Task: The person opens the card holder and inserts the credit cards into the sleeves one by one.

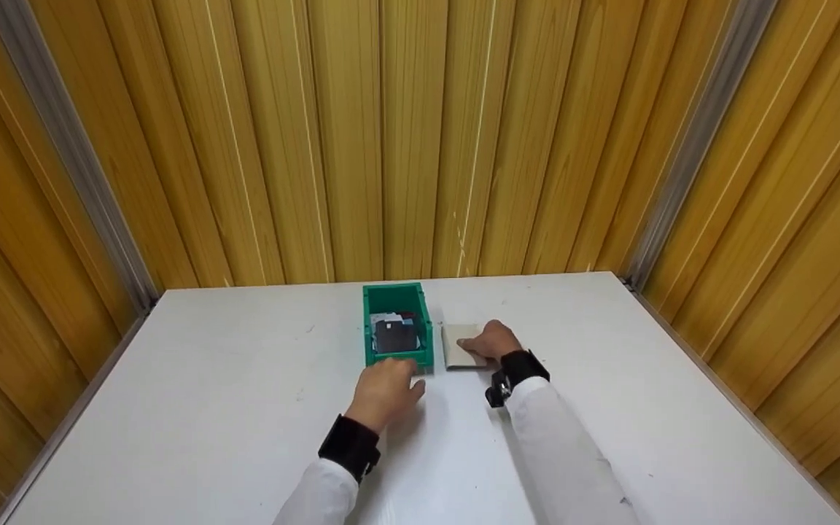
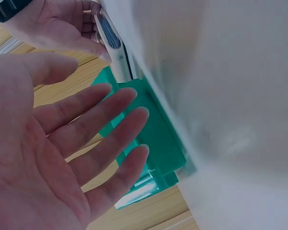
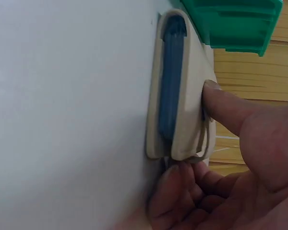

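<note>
A beige card holder (image 1: 461, 345) with bluish clear sleeves between its covers lies on the white table, right of a green bin (image 1: 426, 343). My right hand (image 1: 491, 340) pinches its right edge; in the right wrist view the thumb (image 3: 225, 103) presses the upper cover and the other fingers curl at the lower edge. Inside the bin sit a dark flat card-like piece (image 1: 396, 337) and other small flat pieces, partly covered. Just in front of the bin is my left hand (image 1: 386, 390), its fingers relaxed and holding nothing in the left wrist view.
The white table (image 1: 208, 408) reaches back to a wood-patterned panel wall (image 1: 405, 146). More panels rise along the left and right sides. The bin stands near the table's back edge, its top uncovered.
</note>
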Tool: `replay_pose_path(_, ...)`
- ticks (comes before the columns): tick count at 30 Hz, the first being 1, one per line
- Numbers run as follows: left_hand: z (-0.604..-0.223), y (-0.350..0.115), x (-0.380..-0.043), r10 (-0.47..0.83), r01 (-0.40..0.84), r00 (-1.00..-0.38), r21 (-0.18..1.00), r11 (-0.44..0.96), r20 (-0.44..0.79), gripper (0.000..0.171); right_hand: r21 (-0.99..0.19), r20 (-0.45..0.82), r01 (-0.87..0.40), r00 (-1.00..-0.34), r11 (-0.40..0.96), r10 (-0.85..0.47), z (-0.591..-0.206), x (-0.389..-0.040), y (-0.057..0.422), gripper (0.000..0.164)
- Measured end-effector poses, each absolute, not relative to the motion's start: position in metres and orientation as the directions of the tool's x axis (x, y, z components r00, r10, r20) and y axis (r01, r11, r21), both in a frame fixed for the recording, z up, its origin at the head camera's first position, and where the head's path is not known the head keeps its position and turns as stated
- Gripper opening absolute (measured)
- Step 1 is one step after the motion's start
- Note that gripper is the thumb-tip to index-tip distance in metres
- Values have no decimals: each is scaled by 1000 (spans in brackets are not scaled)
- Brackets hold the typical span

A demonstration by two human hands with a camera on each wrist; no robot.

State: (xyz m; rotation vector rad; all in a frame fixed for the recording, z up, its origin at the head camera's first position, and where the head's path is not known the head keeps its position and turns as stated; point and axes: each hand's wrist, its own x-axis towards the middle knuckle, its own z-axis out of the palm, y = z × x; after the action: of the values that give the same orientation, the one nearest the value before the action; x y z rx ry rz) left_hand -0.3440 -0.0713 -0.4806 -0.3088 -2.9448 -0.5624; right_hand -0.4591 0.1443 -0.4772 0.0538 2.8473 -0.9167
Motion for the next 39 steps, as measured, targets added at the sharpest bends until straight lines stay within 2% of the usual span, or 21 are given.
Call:
replay_pose_path(3, -484, -75, -337, 168, 208, -977, 399, 893, 133, 28, -541, -203, 95, -979, 835, -20, -475, -445, 154, 42)
replay_pose_path(8, -482, -83, -327, 136, 161, -987, 437, 885, 88, 30, -454, -226, 48, -972, 890, -63, -469, -410, 157, 40)
replay_pose_path(13, -474, -85, -316, 140, 145, -989, 444, 884, 45, 31, -342, -229, -9, -969, 940, -93, -469, -373, 137, 44)
replay_pose_path(18, -463, -88, -300, 134, 80, -987, 449, 890, -90, 34, -273, -241, -77, -959, 959, -146, -470, -339, 109, 48)
replay_pose_path(21, -456, -91, -290, 134, 50, -977, 436, 899, -165, 37, -273, -251, -116, -950, 955, -187, -467, -322, 93, 50)
replay_pose_path(27, -455, -96, -284, 127, -11, -944, 417, 909, -303, 35, -307, -181, -243, -934, 920, -307, -466, -304, 72, 47)
replay_pose_path(31, -460, -94, -283, 126, -8, -947, 413, 911, -297, 42, -321, -155, -292, -922, 901, -355, -472, -301, 70, 45)
replay_pose_path(39, -466, -91, -285, 107, -18, -957, 421, 907, -271, 49, -306, -145, -295, -925, 905, -350, -477, -299, 68, 42)
